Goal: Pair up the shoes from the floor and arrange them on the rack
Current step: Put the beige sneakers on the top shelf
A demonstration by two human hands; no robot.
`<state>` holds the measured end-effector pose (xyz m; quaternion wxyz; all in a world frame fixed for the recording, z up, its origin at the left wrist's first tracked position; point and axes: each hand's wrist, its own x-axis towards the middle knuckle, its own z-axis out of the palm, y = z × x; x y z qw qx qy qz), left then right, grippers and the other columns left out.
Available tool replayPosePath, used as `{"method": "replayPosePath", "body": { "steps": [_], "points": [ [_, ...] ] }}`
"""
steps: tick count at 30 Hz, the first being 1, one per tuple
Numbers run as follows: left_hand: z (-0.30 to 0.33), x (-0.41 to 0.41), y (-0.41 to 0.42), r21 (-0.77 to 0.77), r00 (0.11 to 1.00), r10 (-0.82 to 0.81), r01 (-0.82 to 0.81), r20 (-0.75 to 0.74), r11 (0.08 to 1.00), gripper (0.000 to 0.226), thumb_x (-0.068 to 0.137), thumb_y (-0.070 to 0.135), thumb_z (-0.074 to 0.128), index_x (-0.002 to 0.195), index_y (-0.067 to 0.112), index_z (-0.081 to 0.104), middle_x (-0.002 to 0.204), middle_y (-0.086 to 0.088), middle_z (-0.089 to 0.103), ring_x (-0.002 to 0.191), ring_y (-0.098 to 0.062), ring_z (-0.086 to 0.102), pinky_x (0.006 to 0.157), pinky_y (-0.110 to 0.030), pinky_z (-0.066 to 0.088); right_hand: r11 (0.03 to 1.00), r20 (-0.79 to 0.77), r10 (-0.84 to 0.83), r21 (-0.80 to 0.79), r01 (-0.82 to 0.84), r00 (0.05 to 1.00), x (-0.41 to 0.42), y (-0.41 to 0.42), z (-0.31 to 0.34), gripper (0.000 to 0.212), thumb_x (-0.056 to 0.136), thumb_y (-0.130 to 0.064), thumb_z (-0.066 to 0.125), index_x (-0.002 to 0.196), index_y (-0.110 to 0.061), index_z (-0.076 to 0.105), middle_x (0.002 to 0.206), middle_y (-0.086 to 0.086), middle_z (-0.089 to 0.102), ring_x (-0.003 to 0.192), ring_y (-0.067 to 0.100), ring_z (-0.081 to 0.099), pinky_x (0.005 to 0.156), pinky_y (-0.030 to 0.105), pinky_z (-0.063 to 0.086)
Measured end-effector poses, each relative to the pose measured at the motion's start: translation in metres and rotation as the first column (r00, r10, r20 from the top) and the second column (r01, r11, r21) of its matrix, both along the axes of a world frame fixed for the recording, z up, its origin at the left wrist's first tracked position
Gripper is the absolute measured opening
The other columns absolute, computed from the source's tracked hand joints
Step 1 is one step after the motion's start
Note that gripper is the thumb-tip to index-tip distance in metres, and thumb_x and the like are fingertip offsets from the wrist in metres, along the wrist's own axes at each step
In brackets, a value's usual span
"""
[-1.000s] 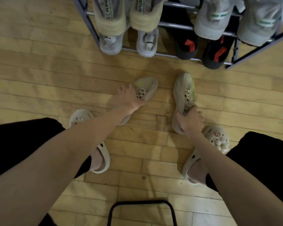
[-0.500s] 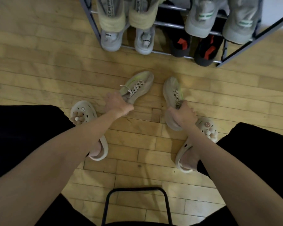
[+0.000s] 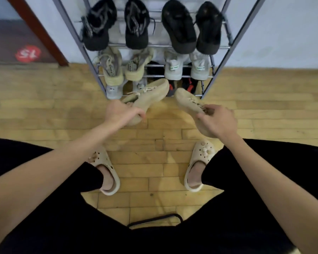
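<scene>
Two beige sneakers are held above the wooden floor, in front of the metal shoe rack (image 3: 92, 66). My left hand (image 3: 120, 114) grips the heel of the left sneaker (image 3: 151, 94), whose toe points up and right toward the rack. My right hand (image 3: 218, 121) holds the right sneaker (image 3: 188, 102) by its laced top, toe pointing up and left. The rack carries black shoes on its upper shelf, beige and grey pairs on the middle one, and more shoes at the bottom.
My feet wear cream clogs (image 3: 106, 167) (image 3: 200, 162) on the plank floor. A black metal stool frame (image 3: 154, 219) sits between my legs. A pale wall and a brown door frame (image 3: 39, 32) stand behind the rack, with a red round sticker (image 3: 28, 54) at left.
Both sneakers have been lifted off the floor and carried up toward the rack. The view has tilted upward, so the rack's upper shelves now show.
</scene>
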<state>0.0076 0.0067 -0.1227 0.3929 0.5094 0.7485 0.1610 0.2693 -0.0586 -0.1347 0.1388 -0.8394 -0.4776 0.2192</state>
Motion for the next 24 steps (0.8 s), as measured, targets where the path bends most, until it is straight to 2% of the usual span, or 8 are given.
{"method": "replayPosePath", "body": {
  "steps": [3, 7, 11, 14, 16, 18, 21, 24],
  "points": [
    [0.034, 0.003, -0.012, 0.195, 0.998, -0.014, 0.002, 0.060, 0.981, 0.050, 0.049, 0.036, 0.088, 0.081, 0.015, 0.056, 0.081, 0.004, 0.061, 0.072, -0.010, 0.056, 0.061, -0.027, 0.049, 0.977, -0.120, -0.074, 0.191, 0.096, 0.990, 0.010, -0.016, 0.035, 0.061, 0.066, -0.058, 0.055, 0.121, -0.034, 0.064, 0.113, -0.007, 0.071, 0.110, 0.027, 0.061, 0.090, 0.044, 0.052],
    [0.081, 0.017, -0.012, 0.378, 0.994, -0.039, -0.004, 0.104, 0.926, 0.063, 0.041, 0.050, 0.084, 0.086, 0.014, 0.059, 0.089, 0.003, 0.059, 0.075, -0.014, 0.055, 0.054, -0.027, 0.045, 0.898, -0.216, -0.064, 0.413, 0.151, 0.974, 0.011, -0.020, 0.080, 0.057, 0.076, -0.050, 0.062, 0.128, -0.026, 0.062, 0.115, -0.005, 0.070, 0.104, 0.016, 0.064, 0.082, 0.031, 0.053],
    [0.128, 0.039, -0.002, 0.460, 0.993, -0.027, -0.028, 0.113, 0.888, 0.088, 0.031, 0.061, 0.077, 0.104, 0.016, 0.061, 0.110, -0.004, 0.060, 0.094, -0.020, 0.060, 0.075, -0.038, 0.056, 0.821, -0.312, -0.035, 0.533, 0.205, 0.949, 0.011, -0.005, 0.119, 0.057, 0.077, -0.046, 0.062, 0.129, -0.021, 0.061, 0.120, -0.003, 0.068, 0.105, 0.011, 0.063, 0.081, 0.022, 0.051],
    [0.154, 0.056, 0.012, 0.494, 0.991, -0.001, -0.066, 0.136, 0.867, 0.092, 0.027, 0.059, 0.075, 0.106, 0.014, 0.059, 0.111, -0.007, 0.058, 0.093, -0.024, 0.061, 0.068, -0.036, 0.055, 0.802, -0.304, -0.061, 0.552, 0.228, 0.951, 0.011, 0.016, 0.140, 0.061, 0.070, -0.053, 0.059, 0.124, -0.027, 0.063, 0.116, -0.003, 0.069, 0.110, 0.019, 0.060, 0.093, 0.038, 0.050],
    [0.172, 0.067, 0.026, 0.501, 0.990, 0.021, -0.089, 0.139, 0.861, 0.093, 0.030, 0.056, 0.074, 0.109, 0.011, 0.058, 0.113, -0.009, 0.059, 0.094, -0.027, 0.061, 0.069, -0.035, 0.053, 0.793, -0.317, -0.085, 0.553, 0.257, 0.945, 0.014, 0.035, 0.152, 0.068, 0.063, -0.059, 0.056, 0.124, -0.031, 0.062, 0.116, -0.003, 0.068, 0.112, 0.024, 0.058, 0.095, 0.045, 0.050],
    [0.189, 0.081, 0.046, 0.513, 0.989, 0.022, -0.097, 0.150, 0.853, 0.088, 0.039, 0.051, 0.079, 0.111, 0.009, 0.055, 0.114, -0.006, 0.056, 0.094, -0.024, 0.059, 0.076, -0.036, 0.053, 0.777, -0.300, -0.106, 0.570, 0.268, 0.948, 0.019, 0.058, 0.161, 0.070, 0.062, -0.063, 0.055, 0.124, -0.032, 0.061, 0.116, -0.001, 0.067, 0.112, 0.026, 0.058, 0.093, 0.047, 0.050],
    [0.210, 0.106, 0.080, 0.609, 0.993, 0.006, -0.077, 0.117, 0.789, 0.079, 0.052, 0.042, 0.084, 0.116, 0.008, 0.051, 0.121, -0.006, 0.048, 0.091, -0.018, 0.052, 0.070, -0.031, 0.047, 0.755, -0.245, -0.156, 0.596, 0.275, 0.957, 0.030, 0.095, 0.174, 0.066, 0.064, -0.060, 0.054, 0.124, -0.032, 0.060, 0.117, 0.002, 0.067, 0.113, 0.029, 0.057, 0.095, 0.048, 0.048],
    [0.221, 0.130, 0.113, 0.651, 0.996, -0.005, -0.053, 0.088, 0.757, 0.074, 0.062, 0.037, 0.082, 0.120, 0.009, 0.045, 0.126, -0.009, 0.038, 0.086, -0.022, 0.048, 0.066, -0.027, 0.041, 0.767, -0.194, -0.184, 0.585, 0.264, 0.964, 0.044, 0.138, 0.192, 0.054, 0.066, -0.052, 0.053, 0.113, -0.027, 0.064, 0.109, 0.006, 0.067, 0.110, 0.035, 0.056, 0.093, 0.047, 0.048]
  ]
}}
